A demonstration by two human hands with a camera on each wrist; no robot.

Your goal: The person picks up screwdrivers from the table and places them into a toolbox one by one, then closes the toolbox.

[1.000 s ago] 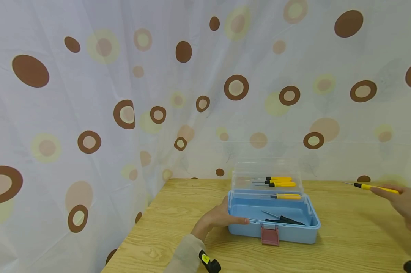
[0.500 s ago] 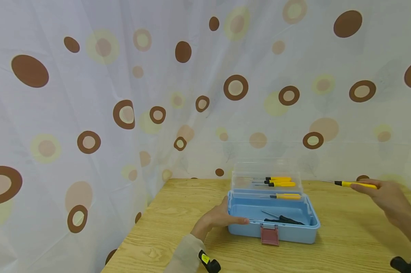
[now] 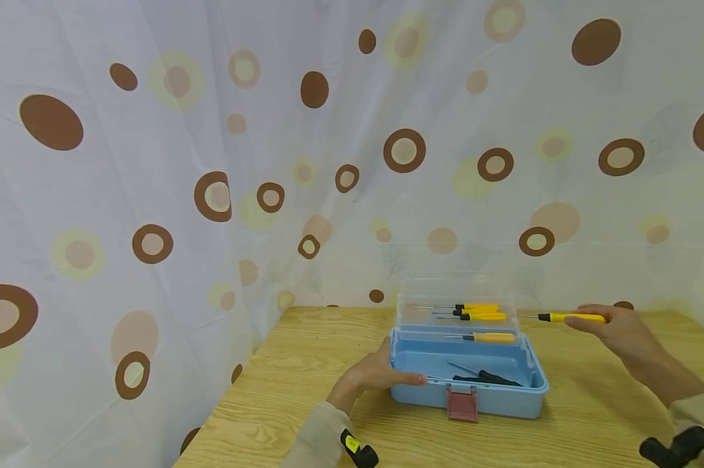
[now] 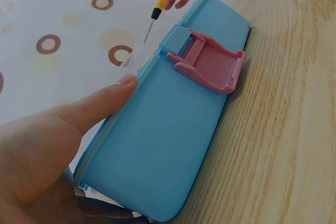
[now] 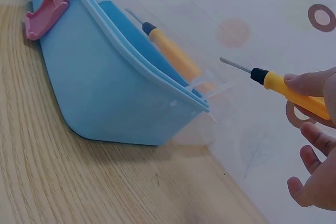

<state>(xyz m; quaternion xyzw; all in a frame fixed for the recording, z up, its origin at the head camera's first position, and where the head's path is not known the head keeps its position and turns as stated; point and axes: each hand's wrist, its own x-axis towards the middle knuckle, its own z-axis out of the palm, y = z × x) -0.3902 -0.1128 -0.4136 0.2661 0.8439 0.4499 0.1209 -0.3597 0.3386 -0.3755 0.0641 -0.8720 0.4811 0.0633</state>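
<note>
My right hand [image 3: 623, 331] pinches a yellow-handled screwdriver [image 3: 575, 318] between thumb and fingers, just right of a light blue toolbox [image 3: 495, 406]. Its black collar and metal shaft point left, toward the box. In the right wrist view the held screwdriver [image 5: 286, 90] is clear of the box rim. My left hand [image 3: 378, 372] grips the box's left end, thumb over the front rim; in the left wrist view its other fingers go behind that end. Black-handled screwdrivers [image 3: 498, 377] lie inside the box. Yellow-handled screwdrivers [image 3: 483, 316] show through the clear lid [image 3: 457, 286].
The lid is tipped back, and a pink latch [image 3: 462, 404] hangs down at the front. The box stands on a wooden table [image 3: 305, 364]. Behind it hangs a white curtain [image 3: 328, 130] with brown and pale spots.
My right hand has moved left with the yellow-handled screwdriver, from the right edge of view to close beside the box. My left hand and the box have stayed put.
</note>
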